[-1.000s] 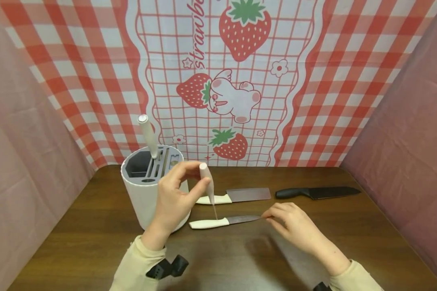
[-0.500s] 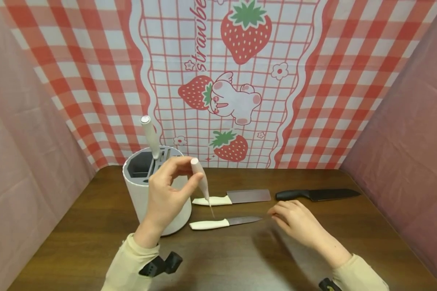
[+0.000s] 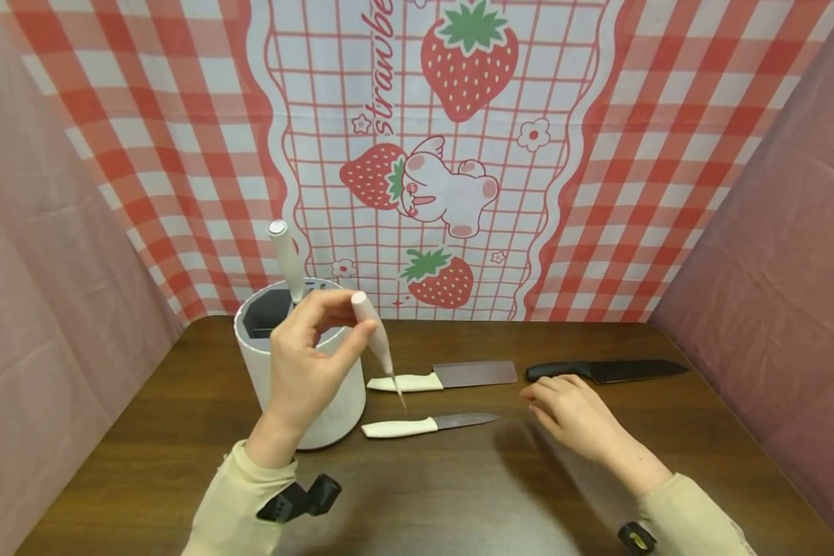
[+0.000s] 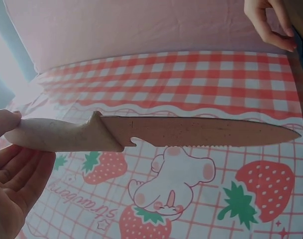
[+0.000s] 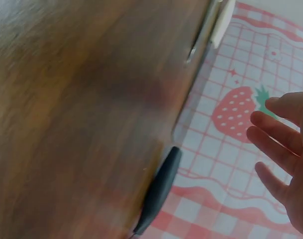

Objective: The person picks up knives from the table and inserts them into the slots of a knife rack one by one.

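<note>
Inside the white holder (image 3: 259,369), one white handle (image 3: 288,261); left fingers (image 4: 29,172) pinching a knife (image 4: 201,132), right fingers (image 5: 270,145) spread

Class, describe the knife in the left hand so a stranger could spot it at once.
Find the white knife holder on the brown table. In front of it, the left hand pinches a white-handled knife pointing down. Unlike the knives lying nearby, it is held up, its blade notched and toothed along one edge.

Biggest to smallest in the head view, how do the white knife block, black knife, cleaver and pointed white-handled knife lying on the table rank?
1. White knife block
2. Black knife, longer, and cleaver, broader: too alike to rank
3. Pointed white-handled knife
</note>
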The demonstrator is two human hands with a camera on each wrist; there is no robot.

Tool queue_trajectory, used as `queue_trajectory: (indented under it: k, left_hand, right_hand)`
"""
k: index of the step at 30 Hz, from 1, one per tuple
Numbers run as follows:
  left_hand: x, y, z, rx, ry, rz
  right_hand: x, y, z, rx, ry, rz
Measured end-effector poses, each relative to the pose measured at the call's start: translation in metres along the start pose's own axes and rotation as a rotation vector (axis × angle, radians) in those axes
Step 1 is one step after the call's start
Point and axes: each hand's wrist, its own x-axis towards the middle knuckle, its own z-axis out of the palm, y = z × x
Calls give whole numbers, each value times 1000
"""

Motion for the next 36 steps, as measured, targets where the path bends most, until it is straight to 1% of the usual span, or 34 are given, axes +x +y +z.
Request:
queue_trajectory:
  k: [11,13,18,23,31,36]
  left_hand:
    - [7,2,-10,21,31,12]
    - [9,3,-11,13,41,8]
    - [12,5,-15,-21,90,-5]
    - [15,7,-17,-46,131,-6]
    - [17,8,-22,-65,196,-24]
    - [17,8,-24,-64,239,-25]
  right_hand:
    - [-9,14,18,-31,-9,-27]
    - [-10,16,21,-34,-11,-30]
    - [-12,22,27,-58,-29,-18]
    - [-14,30,31,-71,-40,13]
    - [-18,40,34,-102,-32,-11]
    - [-18,45,34,-86,-32,40]
